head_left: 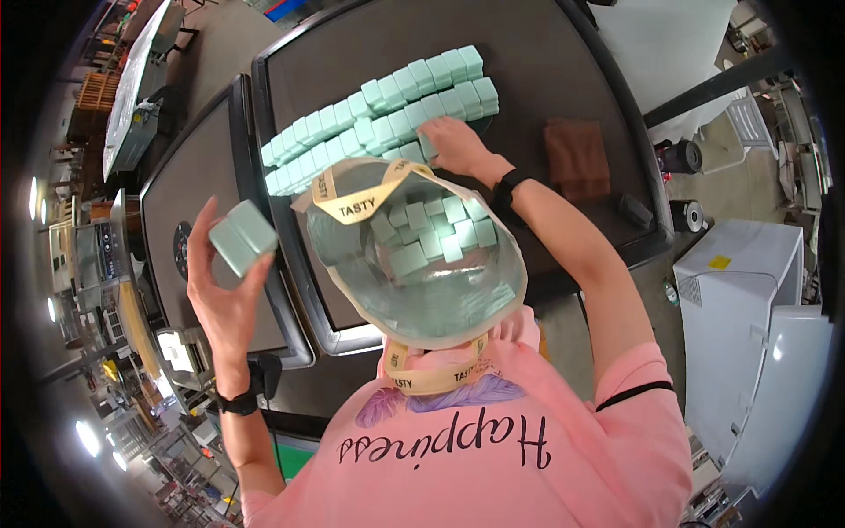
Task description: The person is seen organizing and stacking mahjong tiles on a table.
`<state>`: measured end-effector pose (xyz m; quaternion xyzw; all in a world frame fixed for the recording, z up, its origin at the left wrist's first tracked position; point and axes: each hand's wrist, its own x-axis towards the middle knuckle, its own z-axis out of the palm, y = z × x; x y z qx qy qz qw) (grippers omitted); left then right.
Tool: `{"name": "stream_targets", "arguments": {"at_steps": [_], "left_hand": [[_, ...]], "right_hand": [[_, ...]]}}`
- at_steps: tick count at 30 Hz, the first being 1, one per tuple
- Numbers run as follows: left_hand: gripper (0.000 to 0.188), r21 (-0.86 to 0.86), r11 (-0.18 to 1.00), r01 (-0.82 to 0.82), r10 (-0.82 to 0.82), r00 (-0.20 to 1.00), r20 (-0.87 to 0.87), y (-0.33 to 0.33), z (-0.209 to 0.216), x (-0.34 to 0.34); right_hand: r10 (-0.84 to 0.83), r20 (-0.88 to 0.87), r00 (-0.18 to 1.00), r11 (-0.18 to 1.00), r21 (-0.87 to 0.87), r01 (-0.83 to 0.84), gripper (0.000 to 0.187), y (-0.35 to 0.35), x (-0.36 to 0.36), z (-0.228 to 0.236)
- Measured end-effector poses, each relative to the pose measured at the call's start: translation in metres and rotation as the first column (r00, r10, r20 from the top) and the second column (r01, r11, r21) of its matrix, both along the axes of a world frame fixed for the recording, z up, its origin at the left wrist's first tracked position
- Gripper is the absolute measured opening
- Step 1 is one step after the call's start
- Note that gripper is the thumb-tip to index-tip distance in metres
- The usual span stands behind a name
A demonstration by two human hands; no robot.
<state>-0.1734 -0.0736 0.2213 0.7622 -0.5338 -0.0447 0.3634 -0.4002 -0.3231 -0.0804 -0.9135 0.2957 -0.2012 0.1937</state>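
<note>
My left hand (222, 304) is raised at the left, thumb and fingers closed around a pair of mint-green blocks (243, 238) that sit side by side. At the near row of mint-green blocks (370, 134), my right hand (459, 148) reaches down, its fingers closed on a darker-looking block (428, 146) at the row's near edge. Between my arms stands a clear tote bag (414, 308) with cream printed ribbon handles (356, 204), its mouth wide. Several loose blocks (431, 242) lie inside it. A second long row of blocks (387, 91) runs behind the first.
The rows and bag are on a dark, black-rimmed table (546, 62); another such table (198, 202) adjoins at left. A folded brown cloth (576, 158) and a small dark object (634, 211) lie at right. Beyond stands a white refrigerator-like cabinet (739, 308).
</note>
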Motion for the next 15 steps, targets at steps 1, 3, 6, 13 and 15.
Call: {"name": "stream_targets", "arguments": {"at_steps": [1,3,6,13,15], "left_hand": [[0.067,0.123,0.980,0.157,-0.166,0.984,0.068,-0.006,0.017,-0.016],[0.065,0.331,0.859,0.391,-0.449,0.886,0.119,-0.014,0.032,-0.046],[0.059,0.472,0.573,0.670,-0.749,0.662,-0.031,-0.037,0.004,-0.080],[0.057,0.866,-0.079,0.493,-0.996,-0.067,-0.053,-0.044,-0.161,-0.135],[0.052,0.760,-0.142,0.634,-0.986,-0.158,-0.053,-0.058,-0.200,-0.148]], "right_hand": [[-0.050,0.013,0.999,0.997,0.057,0.049,0.050,0.003,-0.007,0.004],[-0.084,0.028,0.996,0.990,0.117,0.080,0.052,0.009,-0.018,0.020],[-0.244,0.123,0.962,0.956,0.199,0.217,0.054,0.026,-0.047,0.040],[-0.539,0.262,0.800,0.830,0.327,0.452,0.056,0.095,-0.134,0.059],[-0.613,0.235,0.755,0.775,0.366,0.515,0.057,0.119,-0.157,0.058]]}}
